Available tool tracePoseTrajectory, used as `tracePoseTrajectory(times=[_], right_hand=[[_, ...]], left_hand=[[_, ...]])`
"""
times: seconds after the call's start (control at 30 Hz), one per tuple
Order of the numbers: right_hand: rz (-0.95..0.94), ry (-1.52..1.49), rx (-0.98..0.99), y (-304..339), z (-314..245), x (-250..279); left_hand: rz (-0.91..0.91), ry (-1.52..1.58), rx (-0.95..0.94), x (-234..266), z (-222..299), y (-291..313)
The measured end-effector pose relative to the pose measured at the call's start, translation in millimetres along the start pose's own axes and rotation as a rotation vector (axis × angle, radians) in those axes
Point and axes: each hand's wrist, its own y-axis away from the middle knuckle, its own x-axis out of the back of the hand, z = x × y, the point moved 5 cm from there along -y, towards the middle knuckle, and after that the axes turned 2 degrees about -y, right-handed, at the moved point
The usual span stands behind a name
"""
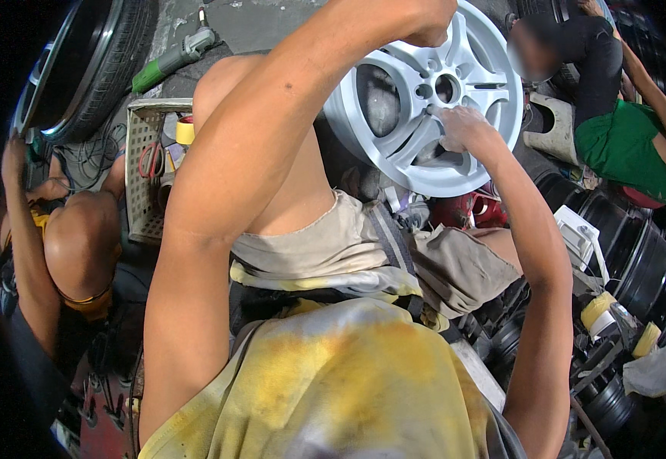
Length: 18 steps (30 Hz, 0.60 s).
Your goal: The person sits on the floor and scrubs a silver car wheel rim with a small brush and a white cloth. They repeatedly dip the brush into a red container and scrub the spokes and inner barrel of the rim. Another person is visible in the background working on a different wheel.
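Observation:
A pale grey alloy wheel rim (493, 96) stands tilted in front of my knees, its spoked face toward me. My left hand (431, 23) is at the rim's upper edge with its fingers curled closed; what they hold, if anything, is hidden. My right hand (467, 130), whitish with dust, lies on the spokes beside the hub. Its index finger stretches toward a bolt hole next to the centre bore, and the other fingers bend around a lower spoke.
A cream plastic crate (142, 203) holding scissors (149, 159) and yellow tape (185, 130) stands on my left. Beyond it lies a green angle grinder (174, 60). Co-workers sit at both sides, one in a green shirt (631, 145). Tyres (111, 76) and black rims (616, 245) flank me.

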Motion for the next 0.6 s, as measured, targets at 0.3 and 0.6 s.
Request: tracePoseTrajectory(times=[0.3,0.6], right_hand=[[-0.306,-0.513,0.197,36.9,-23.0,12.6],[0.641,-0.635,0.047,45.1,40.6,-1.1]], left_hand=[[0.035,-0.013,-0.056,-4.6,1.6,-9.1],[-0.031,-0.003,-0.016,-2.0,11.0,-11.1]])
